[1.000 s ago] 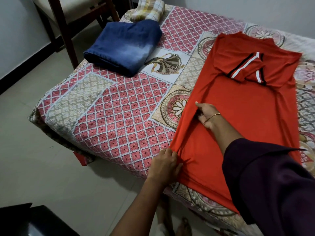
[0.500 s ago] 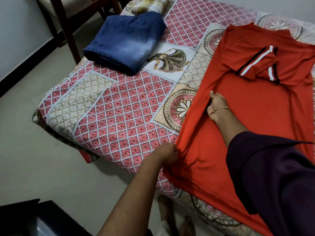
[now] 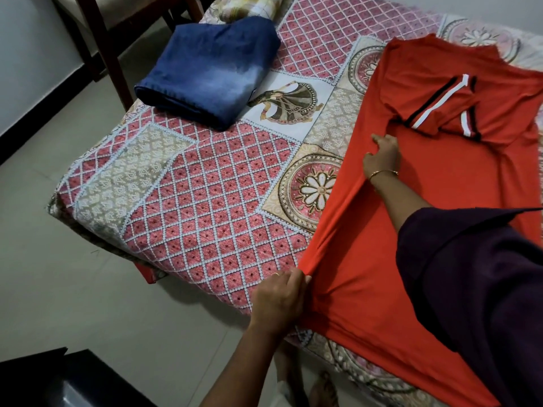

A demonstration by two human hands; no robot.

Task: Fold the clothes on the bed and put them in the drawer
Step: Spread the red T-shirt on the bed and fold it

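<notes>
A red shirt [image 3: 435, 201] lies spread on the right side of the bed [image 3: 211, 207], one sleeve with black and white stripes folded onto its chest. My left hand [image 3: 279, 301] pinches the shirt's lower left corner at the bed's front edge. My right hand [image 3: 382, 155] grips the left side edge higher up, just below the folded sleeve. The edge between both hands is raised and pulled taut. A folded blue garment [image 3: 211, 71] rests at the bed's far left, and a folded checked cloth [image 3: 249, 7] lies behind it.
A wooden chair [image 3: 108, 39] stands on the tiled floor left of the bed. A dark piece of furniture [image 3: 58, 383] fills the bottom left corner. My bare feet [image 3: 320, 389] show below the bed's front edge.
My right hand has slid further up the shirt's left edge toward the folded sleeve. My left hand keeps the bottom corner, and the edge between them has lifted and tightened.
</notes>
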